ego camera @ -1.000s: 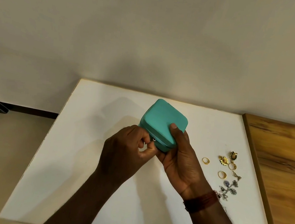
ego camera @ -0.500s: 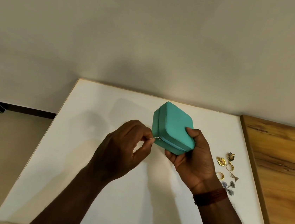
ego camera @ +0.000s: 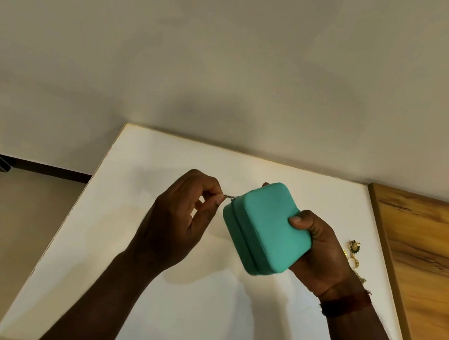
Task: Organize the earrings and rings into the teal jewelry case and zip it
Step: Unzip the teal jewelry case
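Note:
The teal jewelry case (ego camera: 270,228) is lifted above the white table, tilted, its lid closed. My right hand (ego camera: 318,247) grips its right side, thumb on the lid. My left hand (ego camera: 181,218) pinches the small metal zipper pull (ego camera: 227,196) at the case's upper left corner. A gold and green earring (ego camera: 354,246) and a gold ring (ego camera: 354,262) lie on the table to the right, mostly hidden behind my right hand and wrist.
The white table (ego camera: 131,237) ends at its left edge over a beige floor. A wooden panel (ego camera: 425,262) lies along the table's right side. A plain wall rises right behind the table.
The case has turned and shifted right in my right hand. My left hand has drawn the zipper pull along from the near corner to the upper left corner. More jewelry is now hidden.

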